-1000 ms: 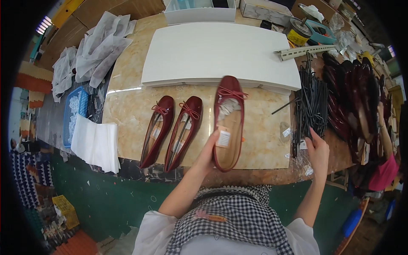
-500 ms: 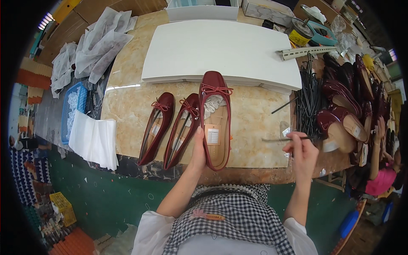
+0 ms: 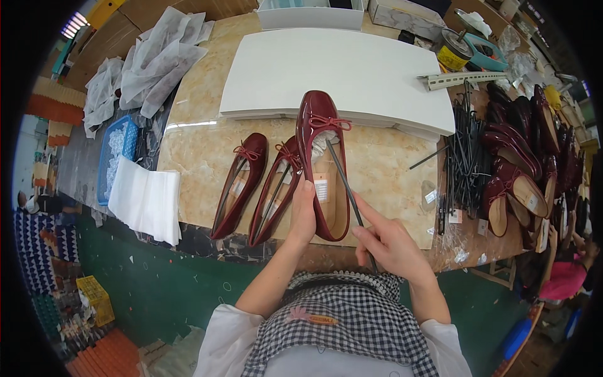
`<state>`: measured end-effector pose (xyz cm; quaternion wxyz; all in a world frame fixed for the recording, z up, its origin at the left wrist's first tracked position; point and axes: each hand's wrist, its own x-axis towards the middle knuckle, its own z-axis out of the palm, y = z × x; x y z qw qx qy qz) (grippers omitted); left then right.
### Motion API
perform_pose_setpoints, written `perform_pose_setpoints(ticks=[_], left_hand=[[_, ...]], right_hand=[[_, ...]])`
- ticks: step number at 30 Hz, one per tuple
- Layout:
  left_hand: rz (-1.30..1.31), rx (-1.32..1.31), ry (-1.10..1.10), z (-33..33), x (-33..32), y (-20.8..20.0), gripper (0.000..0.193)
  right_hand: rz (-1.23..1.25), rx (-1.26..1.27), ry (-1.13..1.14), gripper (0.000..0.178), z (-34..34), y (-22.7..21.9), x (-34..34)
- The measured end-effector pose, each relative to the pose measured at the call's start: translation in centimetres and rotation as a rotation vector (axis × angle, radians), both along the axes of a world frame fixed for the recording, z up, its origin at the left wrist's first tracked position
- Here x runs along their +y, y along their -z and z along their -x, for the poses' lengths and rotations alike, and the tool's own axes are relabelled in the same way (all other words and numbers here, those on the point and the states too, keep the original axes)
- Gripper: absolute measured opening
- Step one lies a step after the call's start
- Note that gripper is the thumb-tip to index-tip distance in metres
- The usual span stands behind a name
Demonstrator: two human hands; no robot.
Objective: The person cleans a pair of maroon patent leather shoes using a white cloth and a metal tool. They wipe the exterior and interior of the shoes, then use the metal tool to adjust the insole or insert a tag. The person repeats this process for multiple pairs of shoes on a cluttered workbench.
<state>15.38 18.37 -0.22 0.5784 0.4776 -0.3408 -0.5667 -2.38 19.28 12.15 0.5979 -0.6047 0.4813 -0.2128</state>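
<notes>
Raised above the bench is a glossy dark red ballet flat (image 3: 316,107) with a bow, its toe pointing away from me. My left hand (image 3: 303,217) grips it by the left side near the heel. Crumpled white paper (image 3: 321,141) fills the toe, and a tag lies on the insole. My right hand (image 3: 392,244) pinches a thin black stick (image 3: 344,176), whose far end reaches into the shoe against the paper. To the left, two matching flats, one (image 3: 251,151) and another (image 3: 267,210), lie on the bench, each with a black stick inside.
White sheets (image 3: 339,69) are stacked at the back. On the right lie a bundle of black sticks (image 3: 461,151) and a heap of dark red flats (image 3: 515,169). White tissue (image 3: 147,201) and a blue basket (image 3: 129,138) are at left. Another person's pink clothing (image 3: 562,279) shows far right.
My right hand has brought the black stick leftward from beside the bundle and into the shoe. The held shoe has tilted slightly. The whole view has shifted a little.
</notes>
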Motion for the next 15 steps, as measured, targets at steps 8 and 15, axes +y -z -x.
perform_pose_setpoints(ticks=[8,15], left_hand=[[0.102,-0.055,0.012,0.2,0.6,-2.0,0.069],[0.093,-0.01,-0.009,2.8,2.5,-2.3,0.089]], right_hand=[[0.201,0.068,0.158,0.038,-1.2,1.3,-1.6],[0.812,0.291,0.299,0.036,-4.5,3.2,-1.2]])
